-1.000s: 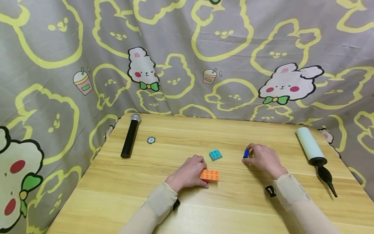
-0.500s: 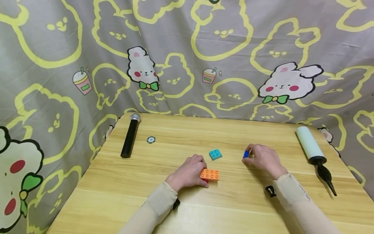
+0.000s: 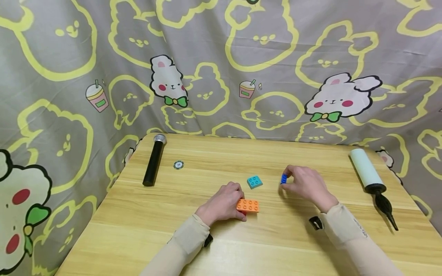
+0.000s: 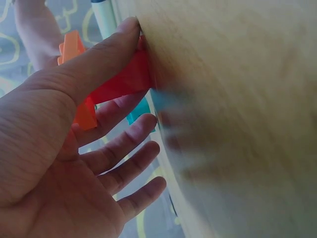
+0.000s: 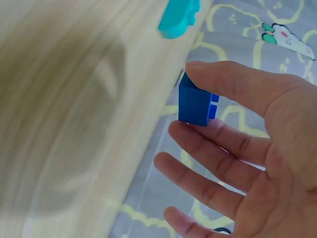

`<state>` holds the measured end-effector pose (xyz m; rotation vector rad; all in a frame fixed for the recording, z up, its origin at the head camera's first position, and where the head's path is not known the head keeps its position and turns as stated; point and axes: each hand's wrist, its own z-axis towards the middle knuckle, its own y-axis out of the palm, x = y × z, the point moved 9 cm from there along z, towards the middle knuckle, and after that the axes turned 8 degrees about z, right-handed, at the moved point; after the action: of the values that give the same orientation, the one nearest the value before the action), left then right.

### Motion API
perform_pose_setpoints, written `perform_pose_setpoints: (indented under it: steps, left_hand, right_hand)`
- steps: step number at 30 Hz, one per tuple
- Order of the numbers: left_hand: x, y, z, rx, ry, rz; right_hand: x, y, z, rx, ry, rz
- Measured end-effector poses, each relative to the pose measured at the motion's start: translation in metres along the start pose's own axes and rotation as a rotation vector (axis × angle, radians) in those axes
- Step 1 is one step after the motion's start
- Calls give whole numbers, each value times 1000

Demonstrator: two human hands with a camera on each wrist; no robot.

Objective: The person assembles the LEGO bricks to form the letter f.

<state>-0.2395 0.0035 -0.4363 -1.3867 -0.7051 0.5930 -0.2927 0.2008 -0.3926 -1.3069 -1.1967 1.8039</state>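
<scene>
My left hand pinches a red toy brick between thumb and index finger, low at the tabletop. An orange eight-stud brick sits on top of the red one and juts out to the right. In the head view the red brick is mostly hidden beneath it. My right hand pinches a small blue brick between thumb and fingertips, held just above the table. Between the hands and slightly farther back lies a teal four-stud brick, which neither hand touches.
On the wooden table, a black microphone lies at the far left beside a round poker chip. A white hand pump with a black nozzle lies at the right edge. A patterned curtain hangs behind the table.
My right hand has lifted the blue brick off the table and moved it slightly left and away from me. The left hand and its bricks have stayed in place.
</scene>
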Motion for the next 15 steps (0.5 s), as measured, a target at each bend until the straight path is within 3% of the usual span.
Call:
perform_pose_setpoints:
  steps: [8, 15]
  left_hand:
    - [0, -1, -1, 9, 4, -3]
    - [0, -1, -1, 9, 2, -4]
  right_hand:
    - [-24, -2, -1, -28, -28, 37]
    - [-59, -3, -4, -3, -158, 46]
